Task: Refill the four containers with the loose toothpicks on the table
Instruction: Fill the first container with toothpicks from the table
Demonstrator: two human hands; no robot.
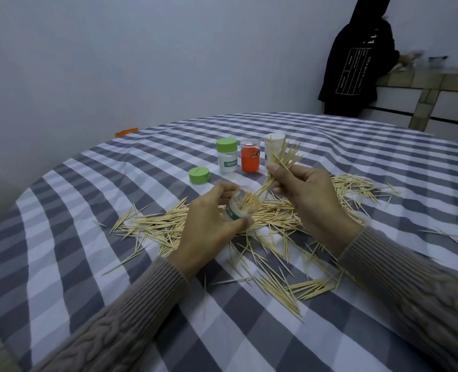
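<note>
Left hand [209,224] is gripping an open jar [242,206], tilted above the loose toothpicks [276,237] lying on the checked tablecloth [88,264]. Right hand [303,194] is pinching a bundle of toothpicks [279,165], its lower ends entering the jar mouth. Beyond, a green lid [199,175] and three closed jars [249,155] are standing.

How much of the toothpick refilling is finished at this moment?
Looks done: the green-lidded jar stands closed. In hand: the left hand holds an open jar, partly filled, while the right hand feeds a bundle in. Left: many loose toothpicks on the tablecloth; its green lid is off.
</note>
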